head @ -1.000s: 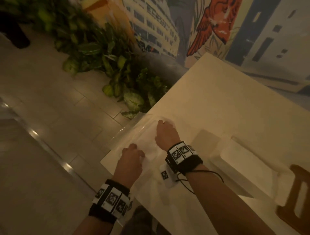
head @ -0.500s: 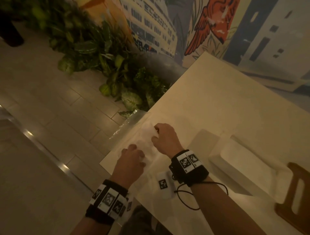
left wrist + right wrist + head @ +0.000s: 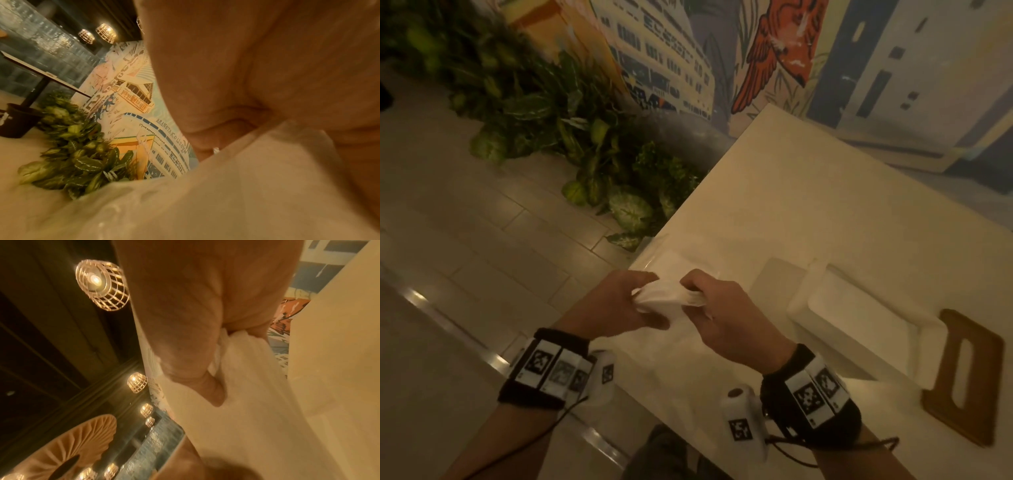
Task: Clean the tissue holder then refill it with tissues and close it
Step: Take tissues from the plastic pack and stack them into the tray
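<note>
tissue holder (image 3: 859,318) sits open on the white table (image 3: 825,205), right of my hands, its wooden lid (image 3: 965,377) flat beside it. i see my left hand (image 3: 616,308) and right hand (image 3: 726,318) both pinching a white tissue wad (image 3: 667,296) raised above the table edge. clear plastic wrap (image 3: 664,262) lies under them. plants (image 3: 585,164) on the floor to the left.

Far bench (image 3: 808,212): bare surface, open passage.
Right: open tissue holder (image 3: 859,325) and wooden lid (image 3: 965,380) lying just beside it block the way.
Left: bench edge, then floor (image 3: 465,240); plants (image 3: 585,144) at far left.
</note>
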